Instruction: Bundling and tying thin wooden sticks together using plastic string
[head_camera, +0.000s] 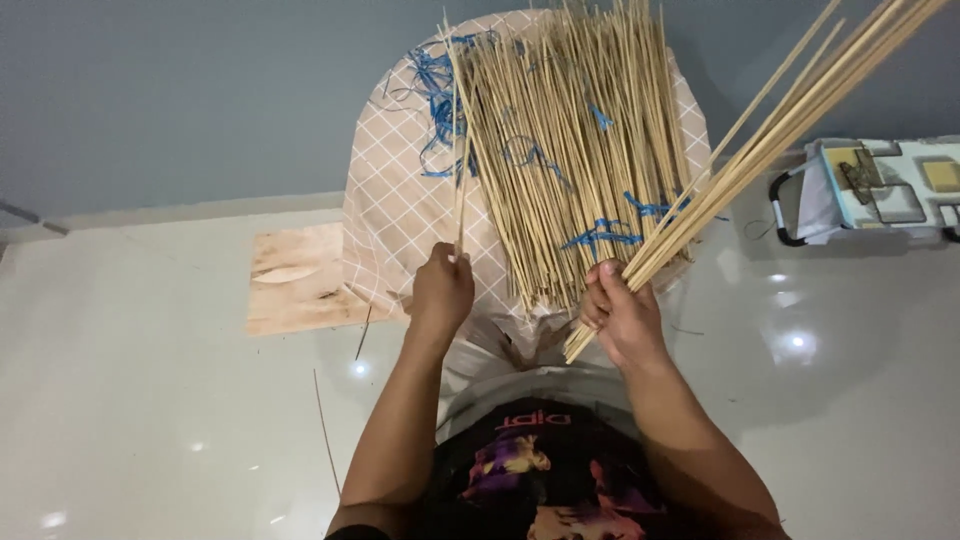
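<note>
Bamboo sticks (575, 150) lie in a big fanned pile on a checked cloth (385, 210) over my lap, w/ blue plastic strips (437, 95) tangled thru the top and more blue ties across the middle. My left hand (440, 292) is pinching a single stick (461, 185) near its lower end, fingers pressed together, stick standing almost upright at the pile's left edge. My right hand (622, 315) is closed in a fist round a held bundle (790, 110) that slants up to the top right corner, ends poking out below the fist.

Risks as I judge them: the bundle is long and gripped low, so the far ends could splay or slip out. The pile overhangs the cloth's near edge, so a nudge from either wrist could slide sticks onto the glossy floor (150, 400), where a loose stick (325, 430) already lies beside a plywood board (295, 280). Grey toolbox (880, 190) sits right, near the bundle's swing.
</note>
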